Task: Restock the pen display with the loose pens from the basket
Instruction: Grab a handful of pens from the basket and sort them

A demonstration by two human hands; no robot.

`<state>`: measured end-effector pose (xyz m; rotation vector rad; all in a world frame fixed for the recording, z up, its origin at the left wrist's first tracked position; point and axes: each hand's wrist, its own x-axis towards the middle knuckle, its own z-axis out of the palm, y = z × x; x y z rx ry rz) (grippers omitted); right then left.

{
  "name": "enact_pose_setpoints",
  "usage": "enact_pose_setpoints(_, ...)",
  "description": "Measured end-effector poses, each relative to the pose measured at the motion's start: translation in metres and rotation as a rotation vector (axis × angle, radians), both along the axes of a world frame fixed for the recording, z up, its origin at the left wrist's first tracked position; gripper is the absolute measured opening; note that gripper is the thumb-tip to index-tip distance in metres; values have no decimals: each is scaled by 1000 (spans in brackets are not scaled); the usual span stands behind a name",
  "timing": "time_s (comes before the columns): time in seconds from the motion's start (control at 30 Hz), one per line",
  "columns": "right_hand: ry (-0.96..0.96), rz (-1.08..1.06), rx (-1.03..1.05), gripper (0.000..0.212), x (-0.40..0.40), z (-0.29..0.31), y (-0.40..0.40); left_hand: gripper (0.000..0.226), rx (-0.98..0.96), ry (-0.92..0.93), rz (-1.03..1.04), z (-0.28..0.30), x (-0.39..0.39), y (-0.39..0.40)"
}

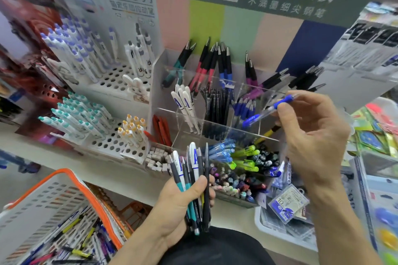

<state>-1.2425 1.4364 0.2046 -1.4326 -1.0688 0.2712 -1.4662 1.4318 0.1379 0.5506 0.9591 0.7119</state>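
Above the clear acrylic pen display [217,127], the right hand [310,135] pinches a blue-grip pen [267,109] (judged mid-sorting, matching blue compartment next), while the left hand [185,204] grips a pen bundle [193,178] beside the basket [71,180].

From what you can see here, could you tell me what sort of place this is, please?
Most likely a stationery shop: a clear acrylic pen display sorted by colour, branded cardboard pen racks with printed signs, and a shopping basket of loose pens.
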Motion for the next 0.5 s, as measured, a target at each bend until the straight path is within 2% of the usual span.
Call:
enact_pose_setpoints(0.2, -239, -17, -242, 17, 7, -37, 24, 16, 39, -10, -63, 11, 12, 4)
enact_pose_setpoints(0.4, -372, -86, -314, 19, 5, -47, 34, 20, 65, 14, -89, 15, 18, 9)
enact_pose_setpoints(0.5, -335, -35, -256, 14, -2, -39, 28, 23, 72, 22, -94, 17, 22, 11)
